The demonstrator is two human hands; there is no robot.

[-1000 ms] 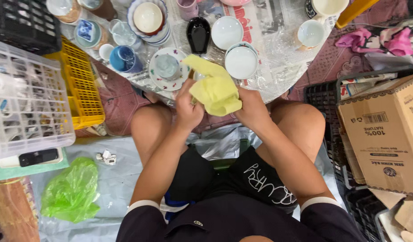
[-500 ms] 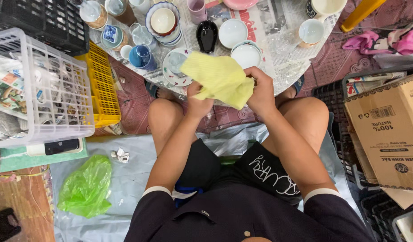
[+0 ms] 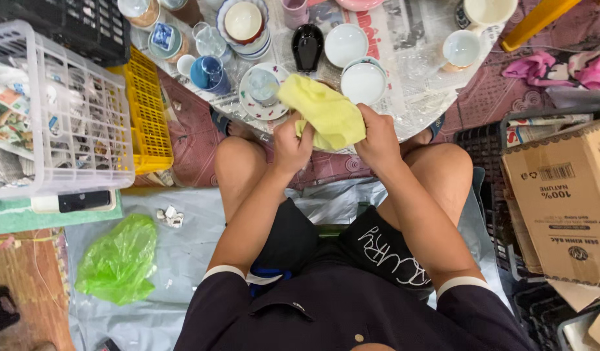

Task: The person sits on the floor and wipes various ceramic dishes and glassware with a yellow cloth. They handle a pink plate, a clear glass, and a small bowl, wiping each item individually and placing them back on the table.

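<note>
Newspaper-covered table (image 3: 404, 39) beyond both hands: left hand (image 3: 292, 144) and right hand (image 3: 380, 140) closed, gripping yellow cloth (image 3: 326, 116).

From my remote seat the head view was bright and evenly lit, with soft light from overhead and only faint shadows beneath the knees. Glare shone off the clear plastic sheet (image 3: 436, 91) covering the newspaper. Focus was sharp across the middle; the edges bowed slightly with wide-angle distortion. I saw hardly any motion blur.
</note>
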